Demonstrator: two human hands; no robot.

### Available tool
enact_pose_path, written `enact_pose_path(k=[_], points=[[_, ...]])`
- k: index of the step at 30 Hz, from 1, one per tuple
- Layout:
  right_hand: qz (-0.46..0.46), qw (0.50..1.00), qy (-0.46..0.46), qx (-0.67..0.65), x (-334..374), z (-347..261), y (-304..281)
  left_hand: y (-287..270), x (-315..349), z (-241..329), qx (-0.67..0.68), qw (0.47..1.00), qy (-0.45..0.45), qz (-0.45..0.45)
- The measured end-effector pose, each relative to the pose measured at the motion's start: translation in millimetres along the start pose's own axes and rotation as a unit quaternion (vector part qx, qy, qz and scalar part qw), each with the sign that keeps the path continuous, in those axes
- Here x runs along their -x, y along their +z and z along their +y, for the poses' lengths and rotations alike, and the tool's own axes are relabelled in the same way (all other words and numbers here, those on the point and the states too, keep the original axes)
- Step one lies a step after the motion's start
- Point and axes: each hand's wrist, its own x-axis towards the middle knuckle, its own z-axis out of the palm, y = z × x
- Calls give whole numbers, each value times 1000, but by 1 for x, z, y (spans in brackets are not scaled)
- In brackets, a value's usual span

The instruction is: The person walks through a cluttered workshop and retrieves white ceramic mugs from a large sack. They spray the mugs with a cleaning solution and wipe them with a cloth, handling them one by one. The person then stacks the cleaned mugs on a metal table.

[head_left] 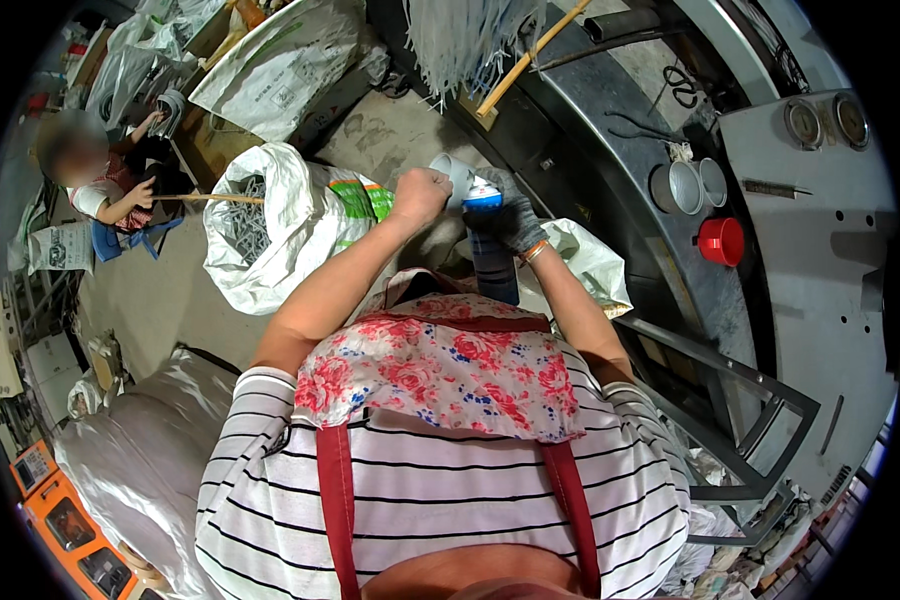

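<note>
My left hand [422,196] is bare and closed at the side of a grey cup [454,174], gripping it in front of my apron. Close beside it, my right hand [516,222] wears a dark glove and is wrapped round a blue-and-white container [483,197], perhaps a can or bottle. The cup and the container are side by side; whether they touch I cannot tell. Left of my left arm, an open white woven sack [232,268] holds many grey pieces [255,215]. Another white sack [588,262] lies behind my right wrist.
On the machine's metal ledge [610,130] at the right are two grey cups, one here [676,190], a red cup [720,242] and scissors [680,88]. Pale strands [465,45] hang by a wooden stick [530,60]. At far left a person [120,190] sits holding a stick.
</note>
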Motion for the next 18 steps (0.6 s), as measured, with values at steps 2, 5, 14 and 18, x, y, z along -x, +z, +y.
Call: enact_pose_path(k=[2,5,14,18], points=[[-41,998,8,37,1,8,2,2,1,-3,20,999,22,11],[-32,996,72,-31,2,1,-1,1,-1,-4,3,1000,29,-7],[-25,969,177,-170,10,14,6,6,-5,-11,11,999,-24,-19],[-9,975,170,-140,7,2,-4,9,-3,-11,-10,1000,17,13]])
